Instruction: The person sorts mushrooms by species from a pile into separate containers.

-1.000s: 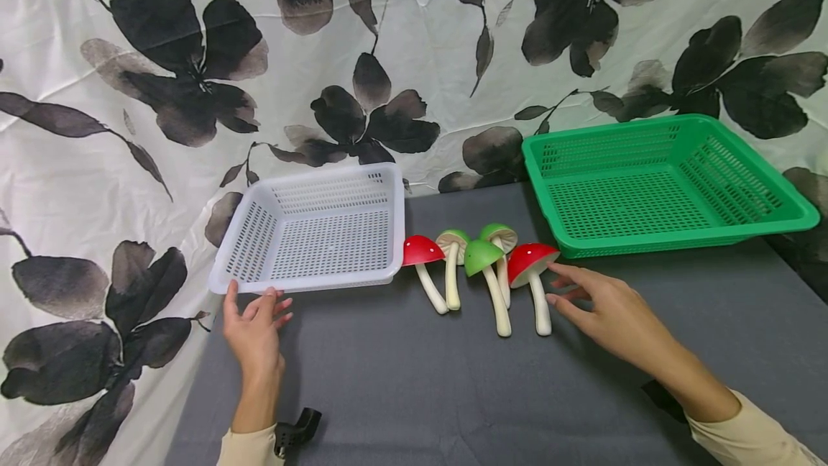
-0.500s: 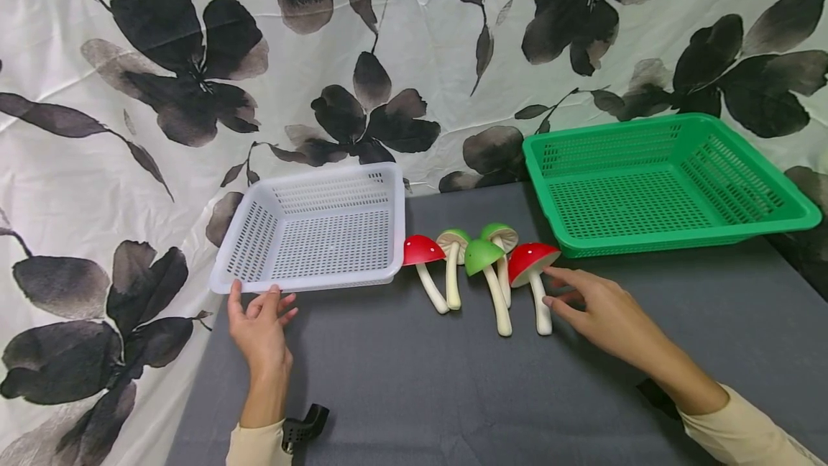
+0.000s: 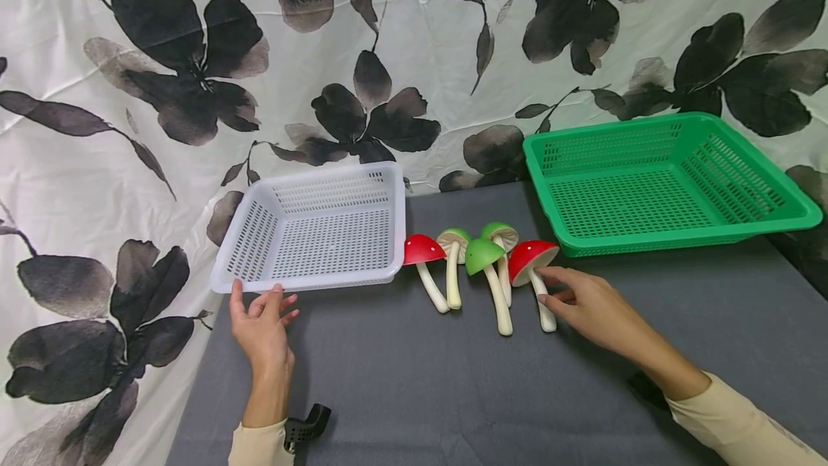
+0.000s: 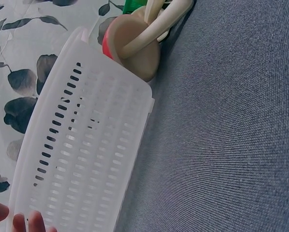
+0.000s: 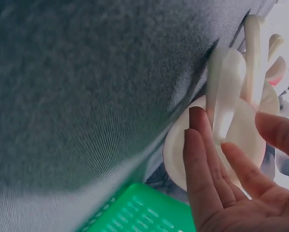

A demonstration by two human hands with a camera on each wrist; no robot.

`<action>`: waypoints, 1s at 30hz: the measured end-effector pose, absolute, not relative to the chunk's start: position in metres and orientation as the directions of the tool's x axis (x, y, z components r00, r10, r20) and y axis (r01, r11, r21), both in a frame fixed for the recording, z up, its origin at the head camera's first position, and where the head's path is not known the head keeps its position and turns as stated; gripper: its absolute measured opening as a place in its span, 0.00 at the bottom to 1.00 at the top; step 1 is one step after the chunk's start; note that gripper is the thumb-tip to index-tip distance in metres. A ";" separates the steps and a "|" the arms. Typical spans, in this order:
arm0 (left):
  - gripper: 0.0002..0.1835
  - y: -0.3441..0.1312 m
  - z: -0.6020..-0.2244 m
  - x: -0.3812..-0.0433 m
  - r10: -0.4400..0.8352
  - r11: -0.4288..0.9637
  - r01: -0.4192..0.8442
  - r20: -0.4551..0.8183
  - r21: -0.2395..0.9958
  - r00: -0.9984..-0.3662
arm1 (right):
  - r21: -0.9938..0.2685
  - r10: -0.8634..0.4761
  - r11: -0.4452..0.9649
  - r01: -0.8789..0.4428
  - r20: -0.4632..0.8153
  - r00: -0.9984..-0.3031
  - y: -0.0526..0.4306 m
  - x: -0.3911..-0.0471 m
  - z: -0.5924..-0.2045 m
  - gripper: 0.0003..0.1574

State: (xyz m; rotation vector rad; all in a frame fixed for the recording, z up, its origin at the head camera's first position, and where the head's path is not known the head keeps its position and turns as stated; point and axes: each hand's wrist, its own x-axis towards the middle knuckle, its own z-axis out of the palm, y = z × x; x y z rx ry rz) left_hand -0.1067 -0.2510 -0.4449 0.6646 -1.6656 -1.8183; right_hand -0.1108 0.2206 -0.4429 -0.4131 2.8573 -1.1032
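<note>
My left hand (image 3: 264, 336) rests its fingertips on the near rim of a white plastic basket (image 3: 304, 285), its fingers loosely bent. In the left wrist view, fingertips (image 4: 36, 223) show against the perforated wall. My right hand (image 3: 598, 308) reaches the rightmost red toy mushroom (image 3: 532, 257). Its index finger and thumb touch the pale stem; the right wrist view shows the fingers spread about the stem (image 5: 226, 87), with the thumb apart. Left of it lie two green mushrooms (image 3: 484, 256) (image 3: 501, 234), another green one (image 3: 454, 243) and a red one (image 3: 423, 249).
A green plastic basket (image 3: 679, 241) stands at the back right, with nothing in it. The mushrooms lie between both baskets on the grey cloth (image 3: 414, 380). A floral curtain (image 3: 414, 42) hangs behind.
My right hand has moved left onto the red mushroom, and its stem has swung slightly right at the foot. My left hand shifted a little right along the rim.
</note>
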 end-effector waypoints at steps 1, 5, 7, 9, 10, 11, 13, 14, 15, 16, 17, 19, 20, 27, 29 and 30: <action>0.45 -0.251 -0.445 -0.107 -0.706 -0.052 0.085 0.023 0.995 -0.708 | -0.676 -0.257 0.703 -0.219 0.045 -0.965 0.220 -0.112 -0.444 0.29; 0.46 -0.252 -0.445 -0.107 -0.706 -0.052 0.083 0.022 0.995 -0.708 | -0.705 -0.229 0.687 -0.175 0.018 -0.973 0.217 -0.117 -0.447 0.30; 0.46 -0.252 -0.445 -0.107 -0.707 -0.058 0.082 0.017 0.995 -0.707 | -0.713 -0.218 0.685 -0.153 0.000 -0.976 0.216 -0.119 -0.448 0.32; 0.46 -0.252 -0.445 -0.107 -0.706 -0.060 0.079 0.013 0.995 -0.708 | -0.711 -0.207 0.690 -0.135 -0.015 -0.978 0.216 -0.122 -0.450 0.34; 0.46 -0.252 -0.445 -0.107 -0.707 -0.060 0.078 0.013 0.995 -0.707 | -0.710 -0.204 0.693 -0.129 -0.021 -0.979 0.215 -0.123 -0.450 0.34; 0.46 -0.252 -0.445 -0.107 -0.707 -0.059 0.077 0.013 0.995 -0.707 | -0.707 -0.200 0.697 -0.123 -0.027 -0.979 0.215 -0.124 -0.451 0.35; 0.46 -0.252 -0.445 -0.107 -0.707 -0.054 0.074 0.014 0.996 -0.707 | -0.705 -0.198 0.699 -0.115 -0.036 -0.980 0.215 -0.124 -0.451 0.35; 0.46 -0.252 -0.445 -0.107 -0.707 -0.050 0.072 0.016 0.996 -0.707 | -0.709 -0.198 0.696 -0.109 -0.044 -0.979 0.215 -0.125 -0.452 0.35; 0.46 -0.252 -0.445 -0.107 -0.707 -0.047 0.071 0.017 0.996 -0.707 | -0.719 -0.200 0.688 -0.101 -0.053 -0.978 0.216 -0.125 -0.452 0.34; 0.46 -0.252 -0.444 -0.107 -0.708 -0.045 0.070 0.018 0.996 -0.706 | -0.734 -0.201 0.673 -0.089 -0.066 -0.977 0.216 -0.125 -0.452 0.34; 0.46 -0.252 -0.444 -0.107 -0.707 -0.045 0.069 0.017 0.997 -0.707 | -0.747 -0.201 0.660 -0.077 -0.076 -0.977 0.217 -0.125 -0.452 0.34; 0.46 -0.252 -0.443 -0.107 -0.706 -0.047 0.069 0.016 0.996 -0.708 | -0.794 -0.207 0.606 -0.044 -0.104 -0.973 0.217 -0.125 -0.452 0.35; 0.46 -0.252 -0.443 -0.107 -0.706 -0.049 0.069 0.014 0.996 -0.708 | -0.818 -0.212 0.575 -0.024 -0.121 -0.970 0.218 -0.125 -0.452 0.35; 0.45 -0.252 -0.442 -0.107 -0.705 -0.040 0.060 0.015 0.997 -0.709 | -0.914 -0.270 0.390 0.111 -0.229 -0.935 0.220 -0.124 -0.448 0.41; 0.45 -0.252 -0.441 -0.107 -0.707 -0.034 0.057 0.017 0.998 -0.707 | -0.921 -0.280 0.368 0.131 -0.244 -0.928 0.221 -0.124 -0.447 0.42; 0.45 -0.252 -0.441 -0.107 -0.708 -0.034 0.057 0.016 0.998 -0.706 | -0.923 -0.281 0.359 0.142 -0.252 -0.926 0.221 -0.124 -0.446 0.42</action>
